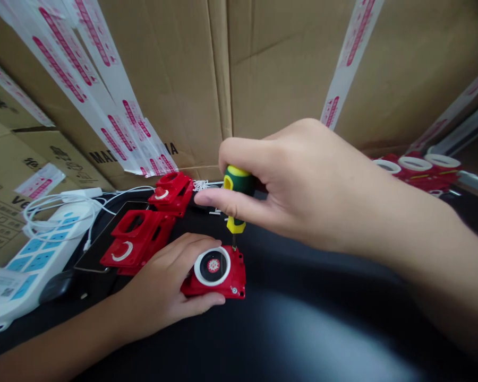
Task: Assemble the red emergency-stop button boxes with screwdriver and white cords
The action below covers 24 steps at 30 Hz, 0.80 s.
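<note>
Head | right hand (302, 185) fingers grip screwdriver (239, 183) | left hand (171, 286) fingers clamp red housing (234, 278) | cardboard wall (175, 79) near

Cardboard boxes (183, 69) crossed by white-and-pink tape strips (83, 63) fill the upper frame. A black tabletop (302, 329) spans the bottom, with a white power strip (35, 254) at lower left.

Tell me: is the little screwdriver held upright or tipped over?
Upright: the right hand grips the screwdriver handle-up, tip down at a corner of the red housing.
</note>
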### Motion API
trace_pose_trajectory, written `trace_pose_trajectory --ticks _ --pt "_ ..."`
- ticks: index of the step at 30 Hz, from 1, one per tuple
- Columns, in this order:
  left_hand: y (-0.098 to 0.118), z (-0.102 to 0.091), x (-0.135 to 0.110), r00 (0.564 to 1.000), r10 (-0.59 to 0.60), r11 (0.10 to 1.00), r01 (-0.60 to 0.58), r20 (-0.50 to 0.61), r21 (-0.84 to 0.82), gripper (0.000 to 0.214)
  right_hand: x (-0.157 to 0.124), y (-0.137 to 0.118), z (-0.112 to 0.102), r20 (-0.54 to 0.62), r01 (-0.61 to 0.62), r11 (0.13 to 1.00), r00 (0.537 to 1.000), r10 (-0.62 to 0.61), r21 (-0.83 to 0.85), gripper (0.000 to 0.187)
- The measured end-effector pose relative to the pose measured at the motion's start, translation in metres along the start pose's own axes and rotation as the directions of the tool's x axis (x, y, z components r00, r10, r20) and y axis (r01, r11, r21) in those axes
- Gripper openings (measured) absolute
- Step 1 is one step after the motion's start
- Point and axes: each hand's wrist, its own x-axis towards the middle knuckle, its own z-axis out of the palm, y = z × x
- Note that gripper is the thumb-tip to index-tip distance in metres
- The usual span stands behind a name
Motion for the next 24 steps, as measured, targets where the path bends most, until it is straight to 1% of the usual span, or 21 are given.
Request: trace_pose_trajectory --ticks 2,4,6,7,10,14,16,18,22,24 --pt "-0.001 0.000 0.000 1.000 0.003 1.000 -0.003 -0.006 -0.017 0.067 0.001 -0.001 0.000 0.036 0.003 1.000 0.999 -0.002 -0.020 0.049" --pt "-0.003 0.000 0.000 1.000 -0.004 0.999 0.004 -0.013 -0.051 0.070 0.003 0.000 0.000 0.072 0.044 0.999 0.996 -0.044 0.004 0.045" --pt "-0.003 0.000 0.000 1.000 -0.022 0.996 0.020 -0.016 -0.085 0.072 0.004 0.001 -0.001 0.061 0.064 0.997 0.996 -0.067 0.046 0.039" --pt "-0.003 0.000 0.000 0.999 -0.031 0.995 0.029 -0.016 -0.096 0.072 0.004 0.002 -0.001 0.054 0.054 0.996 0.997 -0.057 0.069 0.034" --pt "-0.004 0.001 0.001 0.999 -0.041 0.994 0.039 -0.017 -0.101 0.072 0.003 0.000 -0.005 0.079 -0.031 0.988 0.997 0.019 0.150 0.024" --pt "-0.005 0.002 0.000 0.999 -0.022 0.997 0.020 -0.025 -0.078 0.072 0.003 -0.006 -0.007 0.084 -0.168 0.949 0.985 0.151 0.266 0.028" --pt "-0.005 0.001 0.000 0.999 -0.009 0.998 0.007 -0.031 -0.069 0.071 0.004 -0.008 -0.006 0.071 -0.241 0.916 0.971 0.230 0.321 0.031" --pt "-0.005 0.000 0.001 1.000 -0.002 0.998 0.000 -0.025 -0.068 0.070 0.005 -0.009 -0.005 0.065 -0.287 0.887 0.957 0.283 0.362 0.029" --pt "-0.005 -0.001 0.002 1.000 -0.006 0.997 0.005 -0.010 -0.079 0.067 0.006 -0.011 -0.005 0.058 -0.300 0.851 0.951 0.305 0.432 0.018" --pt "-0.005 -0.001 0.002 1.000 -0.003 0.997 0.002 -0.013 -0.081 0.067 0.006 -0.010 -0.008 0.093 -0.291 0.833 0.955 0.281 0.471 0.013"
